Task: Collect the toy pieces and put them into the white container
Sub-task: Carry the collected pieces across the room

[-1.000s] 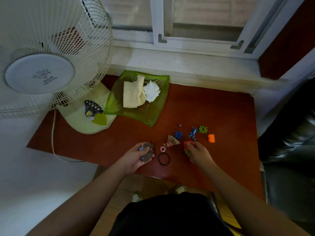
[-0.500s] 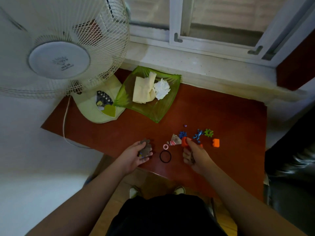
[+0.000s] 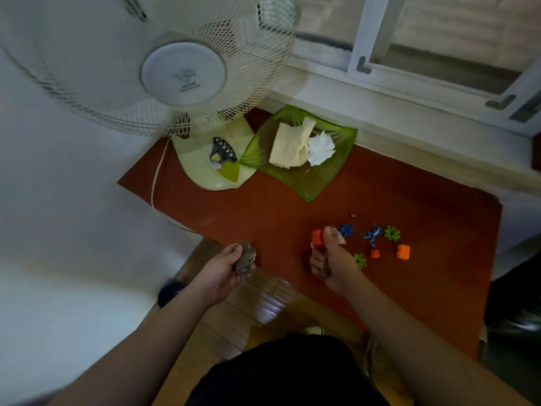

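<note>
Gathering pieces: right hand point(image 3: 330, 259) pinched an orange block point(image 3: 317, 237); left hand point(image 3: 225, 273) clutched grey-brown pieces point(image 3: 246, 257). Sweeping up the remainder near the tabletop's right edge would probably be quickest.

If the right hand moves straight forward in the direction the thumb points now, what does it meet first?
Probably the blue snowflake piece, just beyond the right hand, which holds an orange block. Depth is unclear.

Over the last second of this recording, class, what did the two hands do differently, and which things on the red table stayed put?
The right hand picked up an orange toy piece and now pinches it above the table; the black ring and pink ring are no longer visible. The left hand still grips its grey bundle of pieces. The blue frog, green gear, orange block, green tray and fan stayed put.
</note>
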`<state>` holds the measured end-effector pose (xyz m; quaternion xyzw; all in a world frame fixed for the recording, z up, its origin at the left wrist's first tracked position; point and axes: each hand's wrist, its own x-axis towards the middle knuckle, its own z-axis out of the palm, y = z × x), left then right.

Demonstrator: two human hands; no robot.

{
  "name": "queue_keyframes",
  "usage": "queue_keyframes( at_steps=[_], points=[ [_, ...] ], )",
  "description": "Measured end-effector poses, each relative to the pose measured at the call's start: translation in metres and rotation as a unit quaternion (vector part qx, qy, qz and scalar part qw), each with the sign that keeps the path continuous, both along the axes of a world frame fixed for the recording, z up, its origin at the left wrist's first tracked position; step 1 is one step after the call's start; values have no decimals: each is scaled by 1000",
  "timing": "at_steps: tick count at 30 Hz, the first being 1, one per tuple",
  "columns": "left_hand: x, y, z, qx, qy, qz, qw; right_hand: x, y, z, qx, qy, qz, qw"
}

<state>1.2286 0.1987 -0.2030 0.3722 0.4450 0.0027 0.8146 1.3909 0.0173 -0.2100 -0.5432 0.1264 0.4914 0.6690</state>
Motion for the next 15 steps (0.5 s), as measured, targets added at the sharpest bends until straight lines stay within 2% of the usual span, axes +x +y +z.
queue_keyframes(
  at_steps=[6, 12, 15],
  points=[
    [-38, 15, 5, -19, -23, 30, 999, -40, 15, 10, 8, 37, -15, 999],
    [-109, 39, 11, -46, -32, 101, 993, -107, 49, 21, 18, 37, 53, 998],
    [-154, 52, 0, -40, -30, 129, 990, -143, 71, 23, 20, 53, 50, 997]
  ],
)
